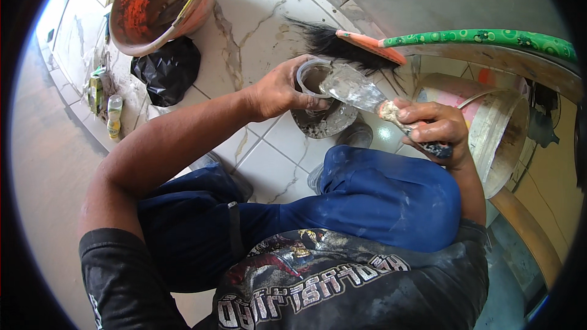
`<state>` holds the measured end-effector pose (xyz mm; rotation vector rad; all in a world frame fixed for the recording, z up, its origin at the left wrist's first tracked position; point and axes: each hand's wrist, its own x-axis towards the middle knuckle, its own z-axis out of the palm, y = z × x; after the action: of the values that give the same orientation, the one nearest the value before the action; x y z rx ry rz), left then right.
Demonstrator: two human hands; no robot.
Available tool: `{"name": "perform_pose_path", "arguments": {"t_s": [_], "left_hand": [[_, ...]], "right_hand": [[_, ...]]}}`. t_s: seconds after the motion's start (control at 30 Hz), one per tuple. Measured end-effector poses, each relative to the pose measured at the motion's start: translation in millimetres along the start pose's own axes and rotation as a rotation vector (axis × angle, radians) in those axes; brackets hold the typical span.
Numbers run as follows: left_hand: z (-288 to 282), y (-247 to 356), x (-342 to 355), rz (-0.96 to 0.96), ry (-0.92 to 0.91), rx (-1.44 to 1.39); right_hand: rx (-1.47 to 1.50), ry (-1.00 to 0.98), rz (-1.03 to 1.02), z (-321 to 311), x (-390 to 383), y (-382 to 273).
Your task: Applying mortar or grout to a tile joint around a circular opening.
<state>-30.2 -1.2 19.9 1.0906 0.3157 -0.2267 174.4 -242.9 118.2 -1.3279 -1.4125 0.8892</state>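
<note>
My left hand (pixel 286 90) is wrapped round a small clear plastic cup (pixel 304 77) with grey residue inside, its mouth facing up. My right hand (pixel 435 127) grips the worn handle of a putty knife (pixel 354 87). The broad blade is smeared with grey paste, and its tip rests at the cup's rim. Below the cup, a round grey-smeared container (pixel 327 122) stands on the floor, partly hidden by my left hand and the cup. Just beyond the blade lies a broom (pixel 361 49) with black bristles and a green patterned handle.
An orange bucket (pixel 205 21) with a yellow handle stands far left, beside a black plastic bag (pixel 168 72). A small bottle (pixel 114 116) is at the left. A pale bucket (pixel 498 140) lies tipped at the right. Marble-patterned tiles (pixel 251 24) cover the floor.
</note>
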Motion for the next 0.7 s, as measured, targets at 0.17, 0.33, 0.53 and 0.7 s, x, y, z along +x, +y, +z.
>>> {"name": "perform_pose_path", "arguments": {"t_s": [0.17,0.33,0.53,0.7], "left_hand": [[-0.6,-5.7,-0.1,0.003,-0.014,0.075],[-3.0,-6.3,-0.5,0.030,-0.014,0.054],[-13.1,-5.1,-7.6,0.072,0.053,0.098],[-22.3,-13.0,-25.4,0.112,0.126,0.213]], "right_hand": [[0.026,-0.024,0.069,-9.1,-3.4,-16.6],[0.027,0.003,0.045,-14.1,-8.1,-23.8],[0.201,0.191,0.138,-13.6,-20.2,-5.5],[0.368,0.566,0.655,47.1,-35.5,81.1]]}}
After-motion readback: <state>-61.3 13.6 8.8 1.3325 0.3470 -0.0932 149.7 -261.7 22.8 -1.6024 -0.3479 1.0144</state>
